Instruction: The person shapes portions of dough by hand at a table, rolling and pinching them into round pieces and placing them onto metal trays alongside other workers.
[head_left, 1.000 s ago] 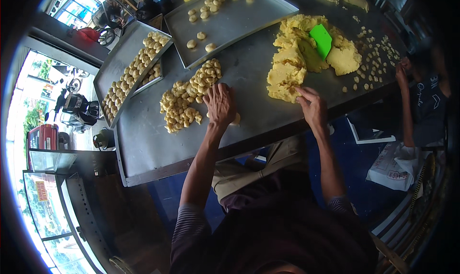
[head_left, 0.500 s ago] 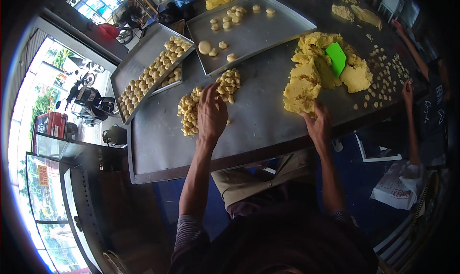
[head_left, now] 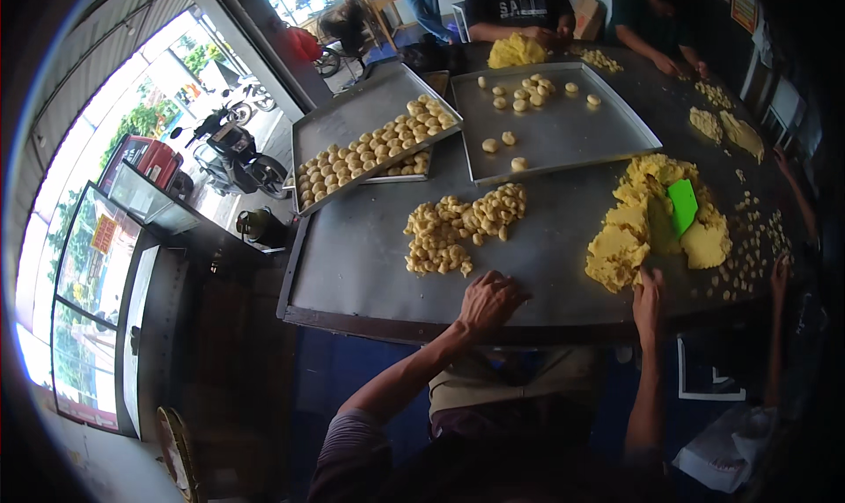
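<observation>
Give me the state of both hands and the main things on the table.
Left hand: palm down, bent; grip hidden.
Right hand: at the near edge of the yellow dough.
Yellow dough: mounded, rough.
Scraper: tilted, in the yellow dough.
Pale pieces: heaped.
Left tray: partly filled with balls.
Right tray: sparsely filled.
Small lumps: scattered.

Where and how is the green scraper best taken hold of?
Probably by the upper edge of the green scraper, coming from above with the right hand, thumb on one broad face and fingers on the other. It is flat and looks tilted, its lower end meeting the yellow dough, while the upper edge shows uncovered. Whether its back touches dough is hidden.
</observation>
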{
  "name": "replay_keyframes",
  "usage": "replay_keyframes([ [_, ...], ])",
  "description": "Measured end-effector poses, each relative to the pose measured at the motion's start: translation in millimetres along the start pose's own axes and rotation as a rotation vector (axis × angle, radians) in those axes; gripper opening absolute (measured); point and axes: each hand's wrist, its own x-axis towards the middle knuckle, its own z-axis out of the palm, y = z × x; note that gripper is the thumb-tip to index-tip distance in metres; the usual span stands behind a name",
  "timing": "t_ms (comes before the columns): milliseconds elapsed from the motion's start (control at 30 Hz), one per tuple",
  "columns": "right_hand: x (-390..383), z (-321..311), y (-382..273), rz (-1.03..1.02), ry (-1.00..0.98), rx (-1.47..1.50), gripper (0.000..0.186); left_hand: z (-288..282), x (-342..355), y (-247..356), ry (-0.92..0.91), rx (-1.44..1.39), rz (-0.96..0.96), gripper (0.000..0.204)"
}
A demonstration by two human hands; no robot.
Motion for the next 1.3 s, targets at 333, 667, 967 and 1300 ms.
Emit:
replay_keyframes([
  [333,-19.2,3.3,-26.9,0.179,-0.072,0.079,0.041,67.6,53.1,-42.3,0.091,0.289,0.004,0.051],
  [667,-2.3,-11.8,-17.1,-0.020,-0.139,0.012,0.025,59.9,73.2,-42.5,0.282,0.216,0.260,0.038],
  [967,-19.1,-13.7,-15.6,0.001,-0.123,-0.163,0.040,59.6,53.8,-45.3,0.308,0.313,0.022,0.027],
  [1300,-40.5,-27.1,-18.2,0.059,-0.066,0.263,0.034,53.5,27.9,-16.2,0.265,0.383,-0.018,0.034],
])
